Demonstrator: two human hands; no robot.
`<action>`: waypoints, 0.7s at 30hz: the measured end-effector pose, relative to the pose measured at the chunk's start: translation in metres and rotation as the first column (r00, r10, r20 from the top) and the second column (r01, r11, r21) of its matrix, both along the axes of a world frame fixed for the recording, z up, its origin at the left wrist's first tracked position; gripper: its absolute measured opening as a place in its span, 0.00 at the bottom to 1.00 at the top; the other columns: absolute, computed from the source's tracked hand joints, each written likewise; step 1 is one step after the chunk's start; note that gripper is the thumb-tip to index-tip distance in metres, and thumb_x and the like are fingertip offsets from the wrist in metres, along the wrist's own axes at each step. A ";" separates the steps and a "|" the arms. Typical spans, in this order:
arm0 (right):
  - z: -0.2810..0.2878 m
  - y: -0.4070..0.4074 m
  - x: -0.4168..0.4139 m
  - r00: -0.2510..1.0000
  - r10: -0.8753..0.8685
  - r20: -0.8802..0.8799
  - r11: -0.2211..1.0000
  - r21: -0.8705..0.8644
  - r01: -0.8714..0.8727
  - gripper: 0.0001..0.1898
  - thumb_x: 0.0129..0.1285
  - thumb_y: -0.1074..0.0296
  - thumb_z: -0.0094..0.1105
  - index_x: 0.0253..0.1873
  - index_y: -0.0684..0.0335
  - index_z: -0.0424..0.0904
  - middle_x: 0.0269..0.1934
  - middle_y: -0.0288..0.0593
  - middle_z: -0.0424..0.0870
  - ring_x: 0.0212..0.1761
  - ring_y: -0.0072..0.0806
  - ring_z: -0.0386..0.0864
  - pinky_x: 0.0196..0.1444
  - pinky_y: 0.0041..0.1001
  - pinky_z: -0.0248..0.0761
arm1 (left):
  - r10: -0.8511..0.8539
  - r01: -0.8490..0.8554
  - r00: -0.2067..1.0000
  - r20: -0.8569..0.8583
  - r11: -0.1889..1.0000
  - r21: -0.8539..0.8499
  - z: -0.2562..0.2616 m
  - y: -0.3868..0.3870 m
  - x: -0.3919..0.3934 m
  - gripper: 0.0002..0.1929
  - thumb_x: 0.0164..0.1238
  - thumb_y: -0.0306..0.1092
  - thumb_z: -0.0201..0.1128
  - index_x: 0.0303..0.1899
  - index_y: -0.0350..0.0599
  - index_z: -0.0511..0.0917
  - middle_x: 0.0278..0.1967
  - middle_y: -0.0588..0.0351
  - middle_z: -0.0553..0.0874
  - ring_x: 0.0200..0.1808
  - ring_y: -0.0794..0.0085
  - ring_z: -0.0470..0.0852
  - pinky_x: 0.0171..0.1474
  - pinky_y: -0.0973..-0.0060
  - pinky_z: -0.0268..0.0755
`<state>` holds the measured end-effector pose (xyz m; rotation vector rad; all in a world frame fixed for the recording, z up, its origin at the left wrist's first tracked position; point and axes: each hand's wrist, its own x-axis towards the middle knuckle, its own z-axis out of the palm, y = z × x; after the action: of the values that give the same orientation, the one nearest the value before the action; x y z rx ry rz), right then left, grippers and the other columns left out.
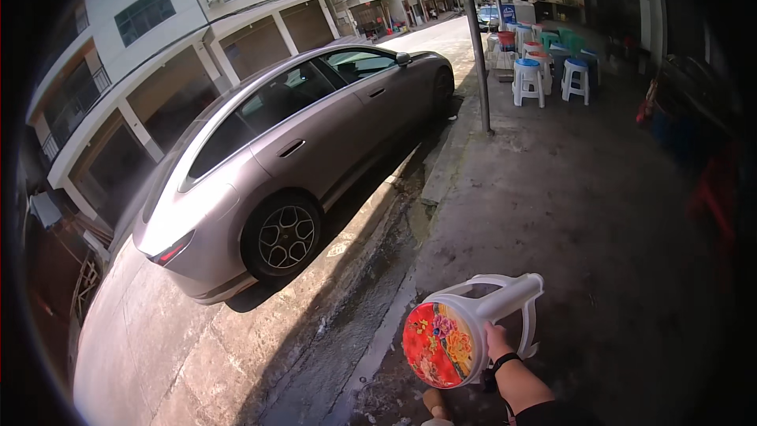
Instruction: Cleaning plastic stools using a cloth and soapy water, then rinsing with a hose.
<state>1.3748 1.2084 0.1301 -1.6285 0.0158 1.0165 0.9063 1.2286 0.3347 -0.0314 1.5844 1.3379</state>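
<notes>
My right hand (498, 343), with a black band at the wrist, grips a white plastic stool (510, 299) by its side, below the seat. The stool is tipped over, its legs pointing up and to the right in the picture. Its round seat (437, 344) has a red floral top and faces left. Part of the fingers is hidden behind the stool. My left hand is out of view. A shoe (435, 402) shows just under the seat at the bottom edge.
A silver-pink car (331, 130) is parked at left beside a concrete kerb (440, 180) and gutter. A metal post (478, 53) stands at the pavement's edge. Farther on are several plastic stools (527, 80), some with blue seats. Dark and red items (712, 195) lie along the right side.
</notes>
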 end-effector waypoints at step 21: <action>0.040 -0.230 0.400 0.155 -0.884 0.441 0.084 -0.176 0.981 0.20 0.54 0.61 0.48 0.46 0.72 0.74 0.44 0.53 0.78 0.44 0.41 0.77 0.45 0.32 0.71 | -0.434 0.434 0.900 -0.031 0.901 0.018 -0.007 0.396 0.442 0.37 0.58 0.60 0.44 0.60 0.38 0.58 0.58 0.49 0.67 0.59 0.58 0.64 0.61 0.65 0.54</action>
<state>1.7753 0.9784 0.1699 -1.6013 1.1417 -0.3087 1.3485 1.6244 0.3281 0.3400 1.4862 1.0065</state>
